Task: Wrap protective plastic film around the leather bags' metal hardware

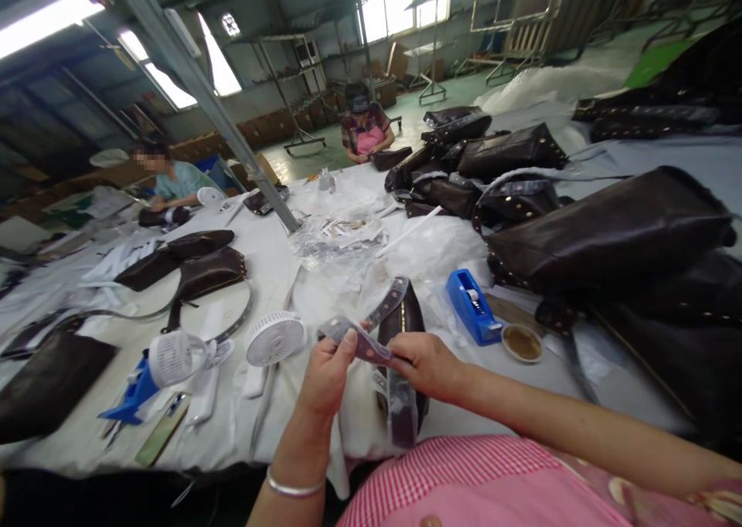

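Note:
A dark studded bag strap [371,349], partly covered in clear plastic wrap, is stretched between my two hands. My left hand [330,368] pinches it with the thumb on top. Close beside it, my right hand [426,365] grips the same strap between thumb and fingers. Behind and below the hands lies a dark brown leather bag [410,311] with a gold zipper, at the front of the table. The strap loops up over the bag, and a wrapped length hangs down on its near side. My hands hide part of the bag.
Right of my hands are a blue tape dispenser [472,307] and a round dish of brown stuff [522,343]. Dark bags [608,233] pile up at the right. White fans [275,338] and a phone [163,428] lie left. A metal post [232,133] rises mid-table; two people sit beyond.

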Action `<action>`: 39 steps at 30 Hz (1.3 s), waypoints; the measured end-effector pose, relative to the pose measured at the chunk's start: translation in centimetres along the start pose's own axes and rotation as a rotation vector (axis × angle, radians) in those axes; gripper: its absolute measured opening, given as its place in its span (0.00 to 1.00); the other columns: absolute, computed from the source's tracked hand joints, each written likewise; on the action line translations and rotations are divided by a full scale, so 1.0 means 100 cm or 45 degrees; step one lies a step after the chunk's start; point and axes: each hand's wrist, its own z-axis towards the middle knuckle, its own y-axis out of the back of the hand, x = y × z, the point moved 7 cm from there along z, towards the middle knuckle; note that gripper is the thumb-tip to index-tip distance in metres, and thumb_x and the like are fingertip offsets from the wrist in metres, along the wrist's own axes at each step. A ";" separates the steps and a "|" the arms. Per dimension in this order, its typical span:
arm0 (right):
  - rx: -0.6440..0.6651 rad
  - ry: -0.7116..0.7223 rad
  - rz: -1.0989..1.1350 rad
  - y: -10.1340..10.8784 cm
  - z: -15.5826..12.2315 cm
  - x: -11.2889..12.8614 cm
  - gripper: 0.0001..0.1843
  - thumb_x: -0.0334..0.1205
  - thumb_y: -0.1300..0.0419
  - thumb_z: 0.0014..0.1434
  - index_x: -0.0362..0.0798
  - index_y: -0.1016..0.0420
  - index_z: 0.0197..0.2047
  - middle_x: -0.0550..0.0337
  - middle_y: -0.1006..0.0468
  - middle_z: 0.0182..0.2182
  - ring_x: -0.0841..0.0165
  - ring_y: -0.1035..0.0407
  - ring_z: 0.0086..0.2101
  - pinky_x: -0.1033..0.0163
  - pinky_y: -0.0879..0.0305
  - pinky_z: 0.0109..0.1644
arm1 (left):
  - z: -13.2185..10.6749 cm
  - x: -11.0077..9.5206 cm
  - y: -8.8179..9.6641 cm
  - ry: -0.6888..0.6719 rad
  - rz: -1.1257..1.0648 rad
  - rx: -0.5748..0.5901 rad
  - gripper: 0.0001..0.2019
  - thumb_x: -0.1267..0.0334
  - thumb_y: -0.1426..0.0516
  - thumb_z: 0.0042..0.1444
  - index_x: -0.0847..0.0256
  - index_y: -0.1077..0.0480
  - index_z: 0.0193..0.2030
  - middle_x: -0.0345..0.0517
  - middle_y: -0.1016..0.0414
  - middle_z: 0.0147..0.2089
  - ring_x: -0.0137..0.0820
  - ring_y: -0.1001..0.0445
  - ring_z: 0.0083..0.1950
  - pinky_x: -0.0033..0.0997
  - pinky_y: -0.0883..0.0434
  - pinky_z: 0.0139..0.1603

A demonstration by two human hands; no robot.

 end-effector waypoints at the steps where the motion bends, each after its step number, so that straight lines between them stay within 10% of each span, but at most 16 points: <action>1: -0.007 0.053 -0.095 0.001 -0.002 0.000 0.12 0.40 0.44 0.66 0.47 0.22 0.34 0.57 0.23 0.29 0.67 0.31 0.31 0.65 0.42 0.35 | -0.002 0.002 0.005 0.035 0.034 0.028 0.20 0.46 0.37 0.56 0.66 0.22 0.38 0.38 0.30 0.21 0.21 0.38 0.22 0.21 0.37 0.24; 5: 0.007 0.197 -0.373 0.001 -0.003 -0.005 0.11 0.33 0.45 0.65 0.46 0.22 0.35 0.55 0.23 0.29 0.67 0.33 0.30 0.64 0.44 0.34 | -0.012 0.008 0.010 0.128 0.053 0.139 0.21 0.46 0.36 0.54 0.67 0.23 0.31 0.30 0.45 0.15 0.18 0.50 0.18 0.19 0.50 0.18; 13: -0.111 -0.347 -0.205 0.021 -0.007 -0.045 0.13 0.38 0.44 0.63 0.47 0.27 0.26 0.54 0.23 0.27 0.66 0.31 0.31 0.64 0.41 0.34 | -0.026 0.012 0.005 -0.101 0.106 0.092 0.13 0.54 0.36 0.56 0.60 0.20 0.43 0.49 0.18 0.42 0.39 0.19 0.40 0.35 0.21 0.38; 19: -0.007 -0.941 1.138 -0.032 -0.026 -0.035 0.27 0.64 0.48 0.62 0.46 0.29 0.33 0.66 0.31 0.18 0.76 0.49 0.14 0.68 0.57 0.17 | -0.037 0.003 -0.002 -0.447 0.397 0.157 0.08 0.63 0.38 0.57 0.55 0.18 0.42 0.50 0.18 0.47 0.43 0.22 0.50 0.44 0.26 0.57; 22: -0.139 -1.021 1.391 -0.047 -0.026 -0.026 0.23 0.59 0.36 0.53 0.48 0.36 0.29 0.72 0.38 0.15 0.79 0.55 0.14 0.69 0.63 0.17 | -0.044 0.003 -0.010 -0.477 0.503 0.316 0.09 0.62 0.38 0.57 0.53 0.18 0.44 0.51 0.18 0.49 0.45 0.23 0.52 0.46 0.29 0.59; 28: -0.188 -0.717 0.769 -0.038 -0.017 -0.019 0.12 0.42 0.41 0.58 0.45 0.28 0.26 0.64 0.30 0.20 0.72 0.38 0.23 0.68 0.45 0.26 | -0.048 0.024 0.013 -0.158 0.510 0.321 0.17 0.54 0.46 0.65 0.59 0.23 0.29 0.44 0.25 0.24 0.32 0.28 0.26 0.32 0.29 0.32; 39: 0.046 -0.309 0.129 -0.050 -0.006 0.023 0.26 0.29 0.48 0.62 0.57 0.25 0.58 0.60 0.17 0.41 0.64 0.24 0.40 0.64 0.33 0.46 | -0.036 0.017 0.040 -0.076 0.350 0.155 0.12 0.55 0.40 0.60 0.61 0.24 0.30 0.37 0.29 0.19 0.26 0.32 0.22 0.25 0.33 0.28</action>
